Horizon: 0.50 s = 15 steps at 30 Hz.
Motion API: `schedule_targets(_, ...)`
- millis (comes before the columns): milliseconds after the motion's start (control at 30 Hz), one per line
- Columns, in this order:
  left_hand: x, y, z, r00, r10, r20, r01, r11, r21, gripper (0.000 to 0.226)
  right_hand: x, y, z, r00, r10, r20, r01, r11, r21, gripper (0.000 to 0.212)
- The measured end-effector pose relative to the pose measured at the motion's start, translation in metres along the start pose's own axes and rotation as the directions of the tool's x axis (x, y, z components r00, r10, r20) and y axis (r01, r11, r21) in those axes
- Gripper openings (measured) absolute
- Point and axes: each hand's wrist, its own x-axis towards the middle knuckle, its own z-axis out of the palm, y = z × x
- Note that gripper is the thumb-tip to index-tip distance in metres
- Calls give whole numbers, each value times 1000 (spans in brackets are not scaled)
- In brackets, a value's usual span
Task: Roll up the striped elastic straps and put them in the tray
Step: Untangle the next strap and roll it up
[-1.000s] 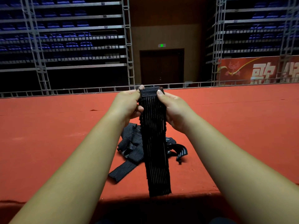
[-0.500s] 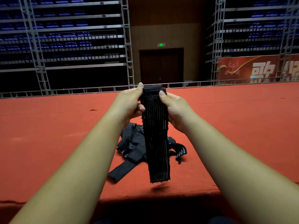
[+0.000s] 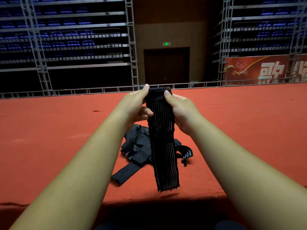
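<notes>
A black elastic strap with thin white stripes (image 3: 163,146) hangs in the air in front of me, its top end turned into a small roll. My left hand (image 3: 136,105) pinches the left side of that roll and my right hand (image 3: 180,108) pinches the right side, thumbs on top. The strap's free end dangles just above the red surface near its front edge. Behind it a tangled heap of more striped straps (image 3: 137,146) lies on the surface. No tray is in view.
The red carpeted platform (image 3: 49,138) stretches wide to both sides, with its front edge dropping into shadow near me. A low metal rail (image 3: 66,92) runs along its far edge. Behind stand scaffolded rows of blue seats and a red banner (image 3: 265,70).
The hanging part of the strap has grown shorter; its free end lifted off the platform's front edge as the roll at the top took in more strap.
</notes>
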Motion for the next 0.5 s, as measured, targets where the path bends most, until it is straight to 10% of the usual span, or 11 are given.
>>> schedule_targets(500, 3, -14, -3, 982, 180, 51, -187, 957, 222, 25, -2, 5, 3, 995, 49, -90, -48, 999, 9, 30)
